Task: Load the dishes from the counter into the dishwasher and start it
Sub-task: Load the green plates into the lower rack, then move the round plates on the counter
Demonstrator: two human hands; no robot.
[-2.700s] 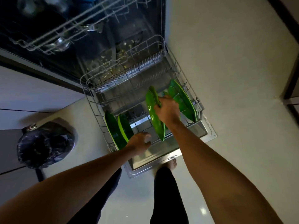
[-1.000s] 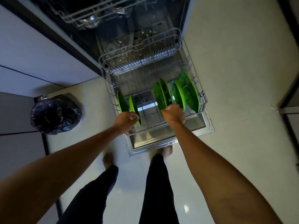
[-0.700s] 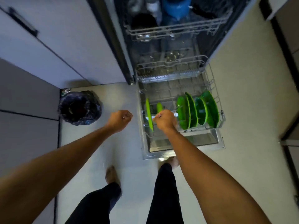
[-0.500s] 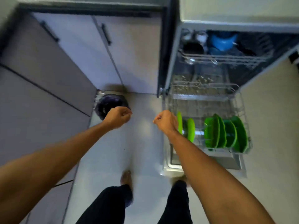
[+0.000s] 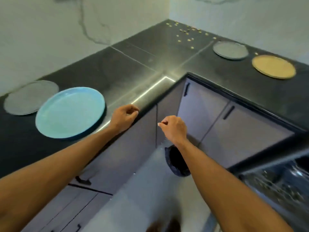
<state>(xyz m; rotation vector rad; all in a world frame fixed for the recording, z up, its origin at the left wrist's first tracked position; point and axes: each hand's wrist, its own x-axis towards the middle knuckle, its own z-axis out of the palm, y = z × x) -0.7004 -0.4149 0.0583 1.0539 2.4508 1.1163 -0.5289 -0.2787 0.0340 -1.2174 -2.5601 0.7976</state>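
While both bare forearms reach forward toward the inner corner of the L-shaped black stone counter (image 5: 130, 67), neither hand holds anything. The left hand (image 5: 124, 118) hangs at the counter's near edge, its fingers curled in narrow and the thumb tip against the forefinger; whether it touches the stone cannot be told. The right hand (image 5: 174, 128), to the right and apart from it, hangs in front of the grey cabinet doors with black bar handles (image 5: 234, 128), its fingers curled into a loose fist.

4 plates lie flat on the counter. On the left run, the round light-blue plate (image 5: 70, 112) sits near, just left of the left hand. The round speckled grey plate (image 5: 26, 97) lies farther left and behind it, just beside its rim; contact between the 2 cannot be told. On the far right run lies a second round grey plate (image 5: 230, 50), and the round mustard-tan plate (image 5: 273, 66) lies just to its right, with a narrow gap between them. Small yellow bits (image 5: 185, 31) are scattered in the far corner.

At the near right the open dishwasher (image 5: 280, 181) shows a dark, blurred inside. A black bin bag (image 5: 177, 162) sits on the pale floor (image 5: 142, 190) under the right wrist, at the foot of the cabinets.
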